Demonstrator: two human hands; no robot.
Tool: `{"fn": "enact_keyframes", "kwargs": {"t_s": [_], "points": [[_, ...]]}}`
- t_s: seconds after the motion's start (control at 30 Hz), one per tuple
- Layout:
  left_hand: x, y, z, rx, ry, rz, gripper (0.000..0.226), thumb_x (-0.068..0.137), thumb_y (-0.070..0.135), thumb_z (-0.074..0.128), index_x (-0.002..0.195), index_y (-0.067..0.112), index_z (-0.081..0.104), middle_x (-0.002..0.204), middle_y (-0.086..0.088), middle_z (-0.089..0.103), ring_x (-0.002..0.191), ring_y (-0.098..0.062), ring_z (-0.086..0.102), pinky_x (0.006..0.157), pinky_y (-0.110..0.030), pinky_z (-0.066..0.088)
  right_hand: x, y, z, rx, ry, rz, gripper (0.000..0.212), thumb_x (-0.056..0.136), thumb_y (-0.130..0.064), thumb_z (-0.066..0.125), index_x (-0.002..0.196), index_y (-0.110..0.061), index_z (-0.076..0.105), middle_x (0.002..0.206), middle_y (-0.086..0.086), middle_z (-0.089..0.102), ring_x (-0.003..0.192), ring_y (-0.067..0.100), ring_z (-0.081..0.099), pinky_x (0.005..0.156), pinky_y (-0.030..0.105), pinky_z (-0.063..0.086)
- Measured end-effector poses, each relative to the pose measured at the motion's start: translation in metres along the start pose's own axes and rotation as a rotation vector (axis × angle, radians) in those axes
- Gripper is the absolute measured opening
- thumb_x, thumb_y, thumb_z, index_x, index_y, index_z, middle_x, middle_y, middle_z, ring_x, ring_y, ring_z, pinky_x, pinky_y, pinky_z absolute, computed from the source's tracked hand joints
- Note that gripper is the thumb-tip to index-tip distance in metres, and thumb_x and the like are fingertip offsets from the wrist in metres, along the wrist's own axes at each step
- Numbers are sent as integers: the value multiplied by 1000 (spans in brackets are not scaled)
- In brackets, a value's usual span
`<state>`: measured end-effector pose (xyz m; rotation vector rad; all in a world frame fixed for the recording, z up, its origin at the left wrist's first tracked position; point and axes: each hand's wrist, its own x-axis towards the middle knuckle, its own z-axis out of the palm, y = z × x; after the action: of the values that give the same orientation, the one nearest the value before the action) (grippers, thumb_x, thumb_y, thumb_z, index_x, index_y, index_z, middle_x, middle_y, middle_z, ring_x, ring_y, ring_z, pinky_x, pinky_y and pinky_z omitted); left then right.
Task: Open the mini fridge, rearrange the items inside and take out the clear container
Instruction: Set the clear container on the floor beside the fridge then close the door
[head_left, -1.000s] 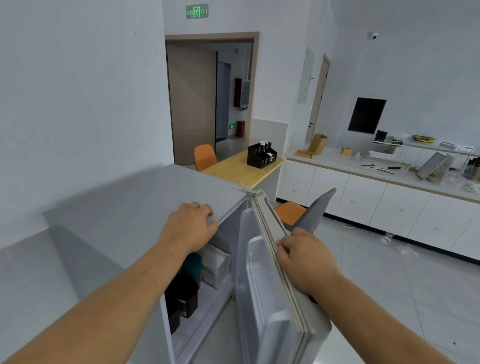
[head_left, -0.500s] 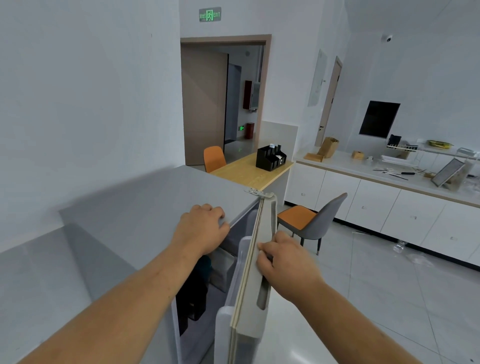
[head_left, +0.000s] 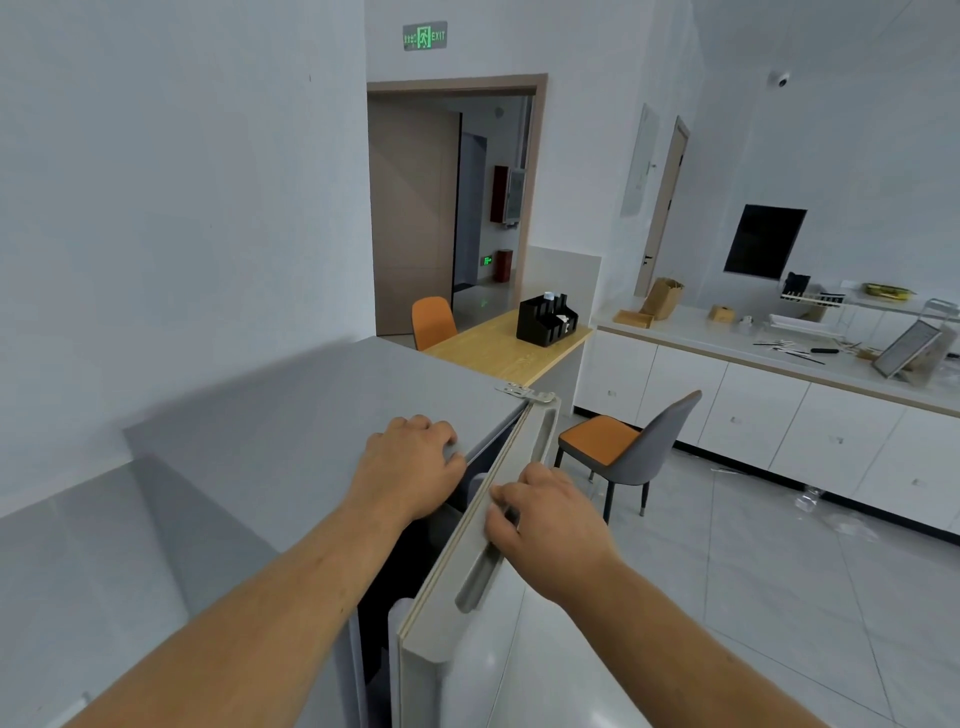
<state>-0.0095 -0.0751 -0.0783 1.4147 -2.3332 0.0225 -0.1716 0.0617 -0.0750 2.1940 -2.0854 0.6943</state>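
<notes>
Fingers (head_left: 501, 493) of the right hand (head_left: 550, 514) hooked the fridge door (head_left: 467, 582), now swung nearly shut from wide open, while the left hand (head_left: 410, 467) lay flat on top.

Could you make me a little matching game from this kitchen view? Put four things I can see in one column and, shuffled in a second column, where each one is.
Things:
1. left hand
2. right hand
3. black organizer
4. grey chair with orange seat

Places:
A. on the wooden table
B. on the floor in front of the white cabinets
C. on the top edge of the mini fridge
D. at the handle recess of the fridge door

Pairs: 1-C, 2-D, 3-A, 4-B
</notes>
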Motion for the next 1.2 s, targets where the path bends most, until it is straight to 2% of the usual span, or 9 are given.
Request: {"fn": "enact_keyframes", "kwargs": {"t_s": [0.23, 0.67, 1.2], "points": [[1, -1, 2, -8, 5, -6, 42, 92, 53, 40, 122, 33, 62, 120, 4, 63, 108, -20, 52, 86, -42, 44, 7, -5, 6, -8, -7, 3, 36, 101, -48, 39, 104, -28, 69, 93, -7, 48, 95, 11, 43, 80, 27, 45], [0, -1, 0, -10, 3, -1, 42, 94, 52, 41, 124, 32, 61, 122, 2, 63, 110, -22, 51, 89, -43, 44, 19, -14, 12, -23, -32, -3, 41, 101, -48, 37, 115, -27, 69, 97, -5, 50, 98, 15, 43, 88, 30, 43], [4, -6, 0, -80, -32, -5, 40, 91, 53, 44, 123, 38, 62, 126, 6, 61, 113, -19, 49, 92, -41, 39, 29, -21, 22, -28, -13, -24, 39, 101, -49, 38, 108, -26, 68, 94, -3, 48, 96, 15, 39, 87, 32, 45]]}}
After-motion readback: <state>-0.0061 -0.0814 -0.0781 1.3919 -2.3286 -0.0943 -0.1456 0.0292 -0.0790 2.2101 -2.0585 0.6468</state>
